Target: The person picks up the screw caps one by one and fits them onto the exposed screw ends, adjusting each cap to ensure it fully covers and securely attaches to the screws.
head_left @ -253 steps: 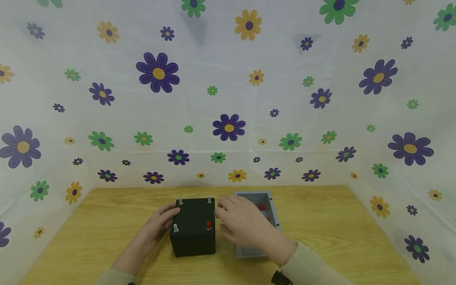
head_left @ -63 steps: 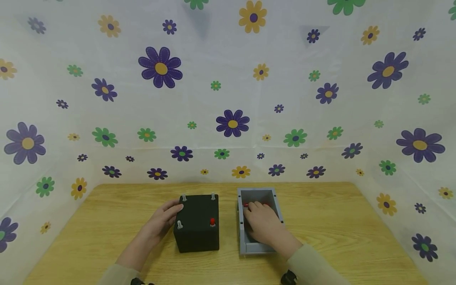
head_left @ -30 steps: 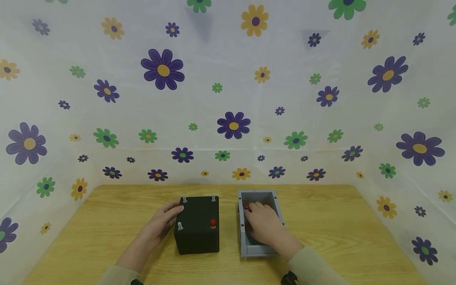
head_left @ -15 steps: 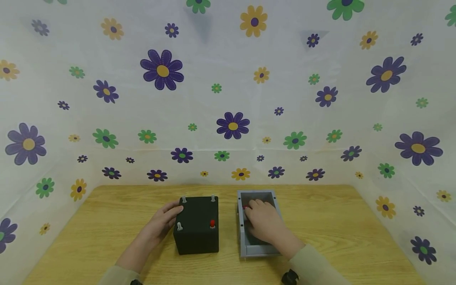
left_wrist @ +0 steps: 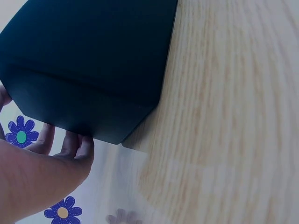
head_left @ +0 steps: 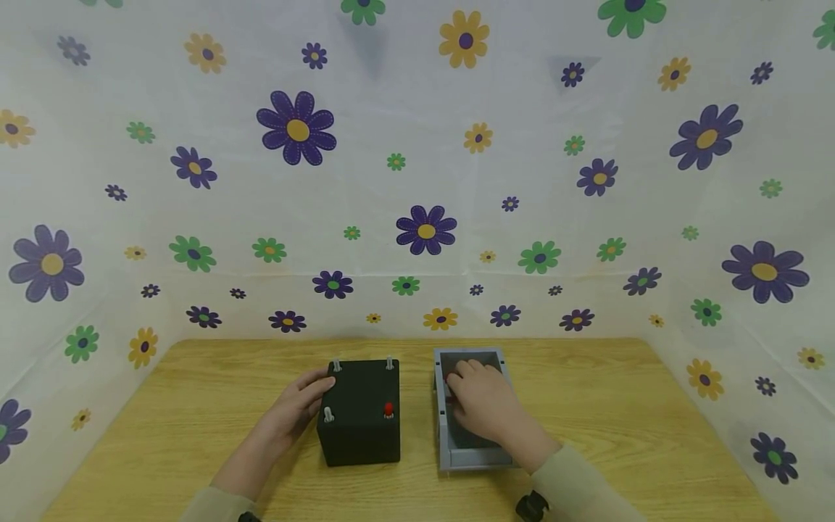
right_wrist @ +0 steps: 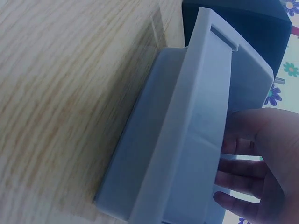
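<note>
A black box [head_left: 360, 391] stands on the table with upright metal posts at its top corners. A red cap [head_left: 388, 409] covers the near right post. My left hand [head_left: 295, 407] holds the box's left side, thumb on the top edge; the left wrist view shows its fingers bent against the box wall. My right hand [head_left: 485, 402] reaches down into a grey open bin [head_left: 472, 458], beside a small red piece [head_left: 448, 378] at its left wall. In the right wrist view the fingers [right_wrist: 240, 170] curl inside the bin. I cannot tell whether they hold anything.
The bin sits right of the box, with a narrow strip of wooden table [head_left: 417, 428] between them. Table surface [head_left: 587, 406] extends to both sides. A white flowered sheet [head_left: 417, 181] hangs behind and along both sides.
My right hand has gone from the box's right side into the bin. In the last second it shifts slightly there, covering more of the red pieces. My left hand stays on the box.
</note>
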Motion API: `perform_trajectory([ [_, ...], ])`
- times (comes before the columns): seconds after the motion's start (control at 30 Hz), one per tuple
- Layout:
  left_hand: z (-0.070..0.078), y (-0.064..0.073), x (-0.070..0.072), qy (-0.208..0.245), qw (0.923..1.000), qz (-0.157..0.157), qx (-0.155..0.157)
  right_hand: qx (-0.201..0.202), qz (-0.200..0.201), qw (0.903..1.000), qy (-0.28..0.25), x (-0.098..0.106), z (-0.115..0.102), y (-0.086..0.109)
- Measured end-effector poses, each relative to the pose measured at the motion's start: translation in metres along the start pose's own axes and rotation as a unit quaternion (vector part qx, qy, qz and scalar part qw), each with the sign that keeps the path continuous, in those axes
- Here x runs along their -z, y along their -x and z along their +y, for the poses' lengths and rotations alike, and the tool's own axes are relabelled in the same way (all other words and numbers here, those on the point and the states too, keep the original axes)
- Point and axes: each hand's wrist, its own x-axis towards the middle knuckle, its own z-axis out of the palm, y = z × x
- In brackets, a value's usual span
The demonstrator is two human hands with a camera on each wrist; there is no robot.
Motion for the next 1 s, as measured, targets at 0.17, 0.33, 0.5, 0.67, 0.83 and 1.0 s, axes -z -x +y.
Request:
perform_trajectory([
  [0.17,-0.001,-0.001,0.001,0.001,1.0000,-0.001,-0.002,-0.010,-0.015,0.9998,-0.008,0.002,0.000,-0.002],
  [0.33,-0.002,-0.003,0.004,-0.002,1.0000,-0.008,-0.006,-0.013,-0.017,0.9997,-0.009,0.004,0.000,-0.003],
  [0.5,-0.003,-0.003,0.004,-0.003,1.0000,-0.008,-0.004,-0.011,-0.016,0.9998,-0.009,0.008,-0.001,-0.003],
  [0.67,-0.002,-0.003,0.003,-0.001,1.0000,-0.004,-0.002,-0.010,-0.013,0.9998,-0.015,0.010,0.000,-0.004],
  [0.83,-0.002,-0.003,0.003,-0.003,1.0000,-0.003,-0.001,-0.008,-0.006,0.9998,-0.016,0.013,-0.001,-0.003],
  [1.0,-0.001,-0.002,0.002,-0.003,1.0000,0.002,-0.001,-0.011,-0.008,0.9998,-0.016,0.017,-0.001,-0.003],
])
